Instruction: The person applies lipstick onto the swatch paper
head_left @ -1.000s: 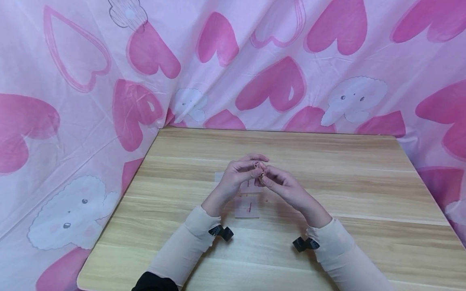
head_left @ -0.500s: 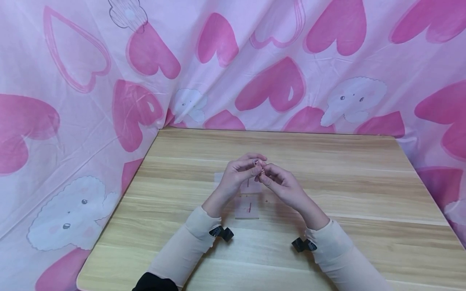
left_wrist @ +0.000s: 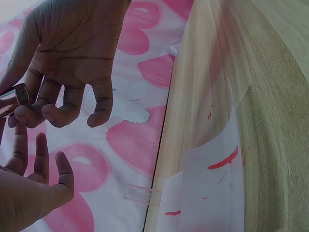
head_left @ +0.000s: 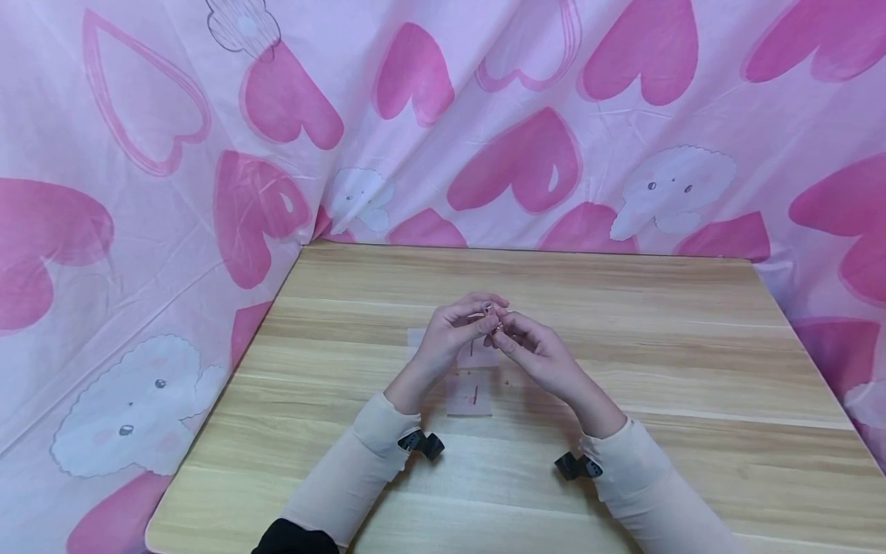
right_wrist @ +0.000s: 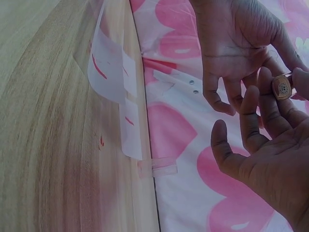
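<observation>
Over the middle of the table, both hands meet at a small shiny copper-gold lipstick tube (head_left: pixel 487 308). My left hand (head_left: pixel 446 332) pinches it between thumb and fingers. From the other side, my right hand (head_left: pixel 541 350) grips the tube's lower part with thumb and fingertips. The labelled end of the lipstick tube (right_wrist: pixel 282 87) faces the camera in the right wrist view. The left wrist view shows the same lipstick tube (left_wrist: pixel 21 94) at its left edge. Fingers hide most of its length. Behind and below the hands lie white paper slips (head_left: pixel 469 400) with red streaks.
The wooden table (head_left: pixel 664 369) carries small red smudges (right_wrist: pixel 101 141) beside the paper. A clear plastic piece (left_wrist: pixel 142 194) shows by the table edge in the wrist views. A pink heart-patterned curtain (head_left: pixel 512 161) hangs behind and to the left.
The right hand and forearm have shifted very slightly left. Both hands stay on the lipstick tube with small finger movements; the paper slips stay put.
</observation>
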A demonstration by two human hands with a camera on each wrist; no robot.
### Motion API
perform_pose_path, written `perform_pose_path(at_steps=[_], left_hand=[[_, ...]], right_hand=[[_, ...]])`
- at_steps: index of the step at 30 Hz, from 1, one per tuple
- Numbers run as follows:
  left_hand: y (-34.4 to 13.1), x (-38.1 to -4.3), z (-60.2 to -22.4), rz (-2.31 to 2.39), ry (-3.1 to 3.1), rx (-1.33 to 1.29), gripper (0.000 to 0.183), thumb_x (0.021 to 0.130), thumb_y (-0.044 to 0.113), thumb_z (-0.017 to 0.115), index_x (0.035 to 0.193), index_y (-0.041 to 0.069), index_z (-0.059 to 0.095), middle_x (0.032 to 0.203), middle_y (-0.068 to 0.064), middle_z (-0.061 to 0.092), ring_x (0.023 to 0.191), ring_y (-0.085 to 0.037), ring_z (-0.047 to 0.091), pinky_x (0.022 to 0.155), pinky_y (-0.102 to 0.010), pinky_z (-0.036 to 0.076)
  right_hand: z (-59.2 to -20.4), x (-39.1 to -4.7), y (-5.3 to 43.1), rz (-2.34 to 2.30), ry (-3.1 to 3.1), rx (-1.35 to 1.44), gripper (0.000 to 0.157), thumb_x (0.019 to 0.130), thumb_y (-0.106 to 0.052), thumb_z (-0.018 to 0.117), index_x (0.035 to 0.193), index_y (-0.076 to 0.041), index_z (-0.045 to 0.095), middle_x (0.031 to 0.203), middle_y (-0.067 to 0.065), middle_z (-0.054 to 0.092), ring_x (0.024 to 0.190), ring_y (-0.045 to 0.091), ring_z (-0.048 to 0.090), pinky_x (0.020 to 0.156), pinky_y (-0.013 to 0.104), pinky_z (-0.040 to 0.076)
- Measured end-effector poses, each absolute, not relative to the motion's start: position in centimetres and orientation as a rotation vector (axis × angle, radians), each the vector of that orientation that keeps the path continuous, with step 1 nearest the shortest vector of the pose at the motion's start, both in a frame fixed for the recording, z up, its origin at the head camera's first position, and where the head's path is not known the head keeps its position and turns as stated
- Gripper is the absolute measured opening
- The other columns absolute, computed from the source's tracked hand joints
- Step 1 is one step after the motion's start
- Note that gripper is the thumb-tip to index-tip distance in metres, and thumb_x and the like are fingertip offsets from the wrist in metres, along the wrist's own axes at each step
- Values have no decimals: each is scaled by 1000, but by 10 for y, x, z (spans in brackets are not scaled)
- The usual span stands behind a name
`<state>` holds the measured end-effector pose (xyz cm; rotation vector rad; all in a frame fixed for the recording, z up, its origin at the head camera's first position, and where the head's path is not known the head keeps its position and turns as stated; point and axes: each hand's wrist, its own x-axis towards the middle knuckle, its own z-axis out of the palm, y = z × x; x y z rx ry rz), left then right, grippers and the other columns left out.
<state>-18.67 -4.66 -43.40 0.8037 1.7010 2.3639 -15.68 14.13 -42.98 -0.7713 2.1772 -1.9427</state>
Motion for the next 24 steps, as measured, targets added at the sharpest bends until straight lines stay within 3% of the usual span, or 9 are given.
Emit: perform_pose_path(at_steps=[8, 15, 19, 21, 24], left_hand=[[-46, -186, -433, 2332, 1694, 795, 40, 91, 31, 76, 113, -3, 73, 125, -8, 63, 118, -24, 58, 85, -31, 54], [-48, -185, -432, 2203, 1824, 813, 45, 93, 34, 73, 118, -4, 70, 129, -7, 62, 127, -23, 52, 99, -42, 50], [-51, -184, -433, 2115, 1923, 808, 39, 96, 27, 71, 127, 4, 68, 134, -2, 61, 130, -19, 51, 101, -42, 49], [-54, -183, -434, 2063, 1987, 799, 39, 97, 26, 70, 131, 9, 66, 136, 1, 61, 130, -18, 52, 101, -42, 48], [-58, -183, -437, 1967, 2115, 772, 40, 97, 29, 68, 134, 14, 63, 137, 5, 60, 128, -18, 53, 101, -47, 48]], right_hand=[[-429, -156, 143, -1918, 2181, -766, 30, 103, -10, 58, 132, -2, 59, 117, 13, 70, 113, 25, 65, 98, 34, 52], [-428, -155, 148, -1862, 2274, -753, 35, 100, -10, 62, 134, -3, 58, 119, 10, 69, 110, 25, 64, 93, 38, 54], [-431, -156, 153, -1816, 2333, -762, 28, 98, -11, 65, 126, -9, 65, 122, 4, 66, 109, 23, 62, 94, 46, 51], [-434, -157, 157, -1784, 2365, -780, 26, 97, -10, 67, 123, -12, 67, 118, 3, 65, 106, 23, 61, 90, 45, 52], [-440, -160, 163, -1714, 2427, -795, 26, 96, -11, 68, 122, -16, 69, 100, 3, 63, 90, 21, 59, 77, 37, 52]])
